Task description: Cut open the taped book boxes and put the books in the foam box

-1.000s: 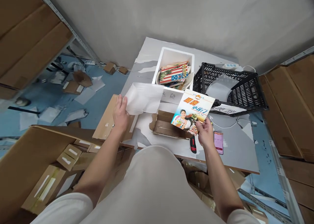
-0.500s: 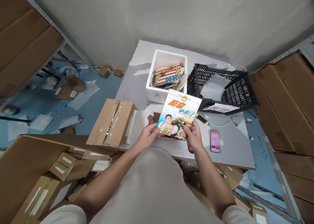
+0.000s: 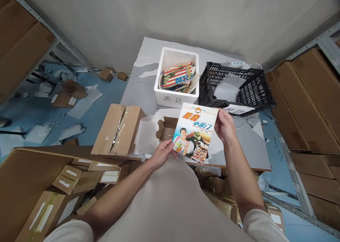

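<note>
A thin paperback book [image 3: 195, 132] with a white, yellow and blue cover, a person and food dishes printed on it, is held up over the table's front edge. My left hand [image 3: 163, 153] pinches its lower left edge. At the upper right corner, my right hand [image 3: 224, 124] grips the book between thumb and fingers. Behind it on the table lies an opened small cardboard box [image 3: 168, 127] with white paper [image 3: 145, 134] beside it, partly covered by the book. A white foam box [image 3: 175, 97] holding several books [image 3: 178, 74] stands beyond.
A black plastic crate [image 3: 236, 88] with white sheets inside stands right of the foam box. A taped cardboard box [image 3: 117, 128] sits at the table's left front. A large carton [image 3: 47, 153] of small boxes is at lower left; shelves with cartons [image 3: 316, 100] stand right.
My right hand has moved from the book's lower right edge up to its upper right corner. The book has shifted slightly down and right and turned a little. My left hand keeps its grip.
</note>
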`<state>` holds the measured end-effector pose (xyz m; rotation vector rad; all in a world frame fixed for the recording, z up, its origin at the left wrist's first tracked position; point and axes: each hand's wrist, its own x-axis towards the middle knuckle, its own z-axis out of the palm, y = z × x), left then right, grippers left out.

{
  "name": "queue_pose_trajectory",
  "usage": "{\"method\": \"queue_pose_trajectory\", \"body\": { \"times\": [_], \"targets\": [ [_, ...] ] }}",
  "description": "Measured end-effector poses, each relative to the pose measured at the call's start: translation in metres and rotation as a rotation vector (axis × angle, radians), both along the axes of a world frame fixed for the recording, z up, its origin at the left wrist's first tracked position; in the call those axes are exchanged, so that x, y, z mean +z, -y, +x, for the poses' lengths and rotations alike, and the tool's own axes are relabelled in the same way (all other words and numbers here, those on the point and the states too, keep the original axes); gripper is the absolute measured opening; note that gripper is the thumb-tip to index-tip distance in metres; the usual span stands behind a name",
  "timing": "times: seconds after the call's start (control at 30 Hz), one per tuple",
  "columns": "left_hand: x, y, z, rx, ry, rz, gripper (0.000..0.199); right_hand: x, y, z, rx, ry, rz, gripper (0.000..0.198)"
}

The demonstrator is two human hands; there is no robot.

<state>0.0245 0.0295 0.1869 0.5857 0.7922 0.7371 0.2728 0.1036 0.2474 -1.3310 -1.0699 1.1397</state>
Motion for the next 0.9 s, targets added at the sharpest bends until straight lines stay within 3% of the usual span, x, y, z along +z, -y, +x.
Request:
{"method": "queue_pose_trajectory", "body": {
  "times": [0.13,0.2,0.37,0.5,0.57,0.9],
  "targets": [
    [0.008,0.006,0.015,-0.16,0.149,-0.188,0.037,-0.003,-0.008,-0.008,0.225,-0.009,0.008,0.057],
    [0.016,0.005,0.02,-0.212,0.138,-0.169,0.041,-0.005,-0.013,-0.009,0.28,-0.018,-0.06,0.054],
    [0.021,-0.004,0.01,0.034,0.153,-0.021,0.062,-0.004,-0.027,0.0,0.259,0.097,-0.123,0.043],
    [0.006,-0.006,-0.004,0.111,-0.101,0.049,0.051,0.006,-0.033,0.002,0.263,0.168,-0.092,0.038],
    [0.001,-0.003,-0.005,0.126,-0.163,0.044,0.044,0.01,-0.035,0.002,0.238,0.117,-0.095,0.04],
    [0.002,0.008,0.003,0.114,-0.023,-0.016,0.043,0.006,-0.038,0.001,0.135,0.018,-0.103,0.032]
  ]
}}
